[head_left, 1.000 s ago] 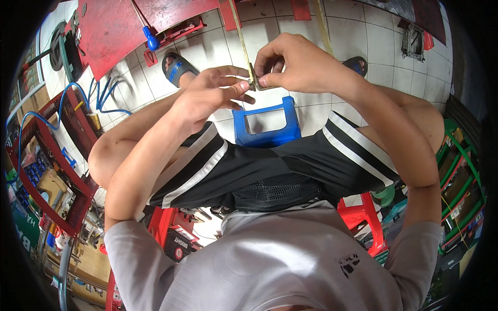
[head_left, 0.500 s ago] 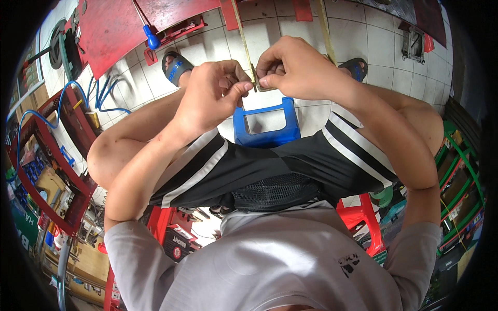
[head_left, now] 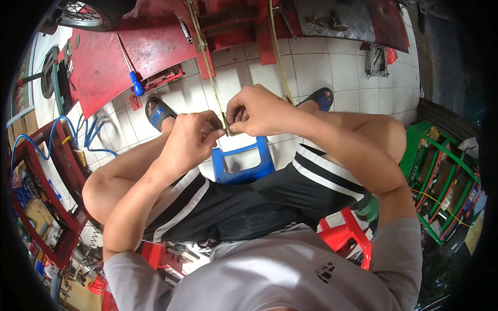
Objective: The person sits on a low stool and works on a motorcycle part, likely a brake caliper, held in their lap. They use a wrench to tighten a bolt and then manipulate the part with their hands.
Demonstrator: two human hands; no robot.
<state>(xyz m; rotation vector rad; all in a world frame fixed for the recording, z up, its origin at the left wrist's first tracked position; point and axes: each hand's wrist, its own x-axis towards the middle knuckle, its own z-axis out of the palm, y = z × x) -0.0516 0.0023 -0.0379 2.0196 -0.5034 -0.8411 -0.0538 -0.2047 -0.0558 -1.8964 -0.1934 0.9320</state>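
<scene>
A long, narrow gold-coloured strand, which looks like a motorcycle chain [head_left: 211,83], hangs from the red bench down to my hands. My left hand [head_left: 189,137] pinches its lower end between thumb and fingertips. Right beside it, my right hand [head_left: 259,114] has its fingers curled and pressed at the same end, the two sets of fingertips almost touching. A second gold length [head_left: 280,67] drops from the bench and passes behind my right forearm. Fine detail between the fingertips is too small to make out.
Beyond my hands is the red bench [head_left: 155,39], bearing a blue-handled screwdriver [head_left: 136,83], a spanner [head_left: 185,31] and a wheel [head_left: 85,15]. A blue stool [head_left: 244,171] stands below my hands. Blue hose [head_left: 62,122] lies left; a green rack [head_left: 441,181] stands right.
The view has tilted up and swung right, so more of the bench shows and everything sits lower. My hands keep almost the same pinching pose at the chain end.
</scene>
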